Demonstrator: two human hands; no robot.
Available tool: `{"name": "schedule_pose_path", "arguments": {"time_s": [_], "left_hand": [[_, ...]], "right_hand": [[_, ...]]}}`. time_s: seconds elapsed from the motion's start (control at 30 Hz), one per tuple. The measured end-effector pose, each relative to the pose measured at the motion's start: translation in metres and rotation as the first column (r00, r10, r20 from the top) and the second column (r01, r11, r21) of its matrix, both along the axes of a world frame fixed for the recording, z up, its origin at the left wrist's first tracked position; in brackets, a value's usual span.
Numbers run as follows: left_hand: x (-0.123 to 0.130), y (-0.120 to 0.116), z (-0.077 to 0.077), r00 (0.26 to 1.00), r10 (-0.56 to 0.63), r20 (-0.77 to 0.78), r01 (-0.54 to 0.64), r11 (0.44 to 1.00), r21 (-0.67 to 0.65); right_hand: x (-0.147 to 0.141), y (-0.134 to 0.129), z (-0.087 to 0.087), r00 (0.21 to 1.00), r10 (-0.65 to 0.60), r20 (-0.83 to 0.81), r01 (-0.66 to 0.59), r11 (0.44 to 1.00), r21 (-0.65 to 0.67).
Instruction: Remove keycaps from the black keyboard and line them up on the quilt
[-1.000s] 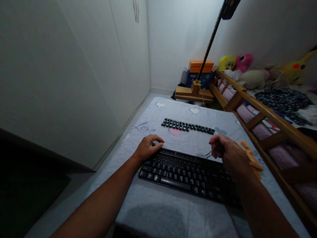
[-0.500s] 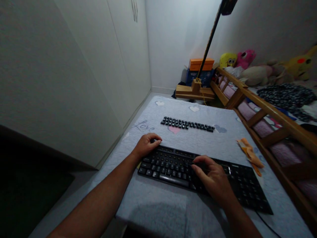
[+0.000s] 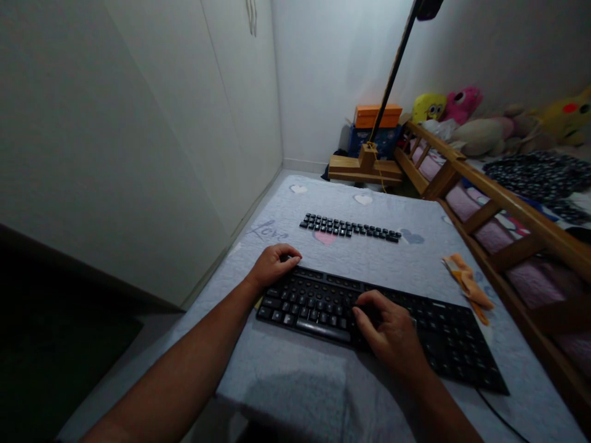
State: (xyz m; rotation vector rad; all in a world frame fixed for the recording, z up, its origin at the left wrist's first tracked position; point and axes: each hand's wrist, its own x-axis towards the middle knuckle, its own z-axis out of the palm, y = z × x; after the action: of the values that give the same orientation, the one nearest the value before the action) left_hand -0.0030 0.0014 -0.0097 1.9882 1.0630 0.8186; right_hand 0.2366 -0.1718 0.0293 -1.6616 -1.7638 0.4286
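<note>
A black keyboard lies at a slant on the cloth-covered table, and its upper rows show small round sockets without keycaps. At its upper left corner, my left hand is closed on the edge, thumb on top. Over the middle of the keys, my right hand has thumb and index finger pinched together close to the keys. What sits in that pinch is too dark and small to make out; a thin, pale glint shows behind the knuckles. Beyond the keyboard, several loose black keycaps lie in rows.
An orange cloth item lies on the table's right side. A wooden bed rail runs along the right, with plush toys behind it. A white wardrobe stands left. A wooden stand with a black pole is at the back.
My right hand has shifted slightly left and lower toward the keys, and the shiny thin piece behind it shows less. My left hand stays on the keyboard corner. The view has tilted slightly.
</note>
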Motion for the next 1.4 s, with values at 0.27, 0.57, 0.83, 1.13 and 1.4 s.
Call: {"name": "schedule_pose_path", "arguments": {"time_s": [0.27, 0.57, 0.83, 1.13, 1.4], "left_hand": [[0.0, 0.001, 0.0, 1.0, -0.001, -0.012, 0.001, 1.0, -0.004], [0.0, 0.001, -0.002, 1.0, -0.01, -0.004, 0.01, 1.0, 0.003], [0.001, 0.0, 0.002, 1.0, -0.016, -0.002, 0.016, 1.0, 0.006], [0.002, -0.001, 0.004, 1.0, -0.006, -0.009, 0.006, 1.0, 0.007], [0.001, 0.001, 0.0, 1.0, -0.014, -0.008, 0.014, 1.0, 0.007]], "right_hand": [[-0.004, 0.002, 0.001, 1.0, 0.006, 0.03, -0.007, 0.998, 0.055], [-0.006, 0.007, -0.001, 0.999, 0.049, -0.013, -0.049, 0.999, 0.004], [-0.003, 0.004, -0.003, 0.998, 0.063, 0.022, -0.065, 0.993, 0.098], [-0.002, 0.006, -0.003, 0.999, 0.004, 0.049, -0.01, 0.992, 0.124], [-0.004, 0.013, 0.0, 0.998, -0.067, 0.014, 0.066, 0.998, 0.024]]}}
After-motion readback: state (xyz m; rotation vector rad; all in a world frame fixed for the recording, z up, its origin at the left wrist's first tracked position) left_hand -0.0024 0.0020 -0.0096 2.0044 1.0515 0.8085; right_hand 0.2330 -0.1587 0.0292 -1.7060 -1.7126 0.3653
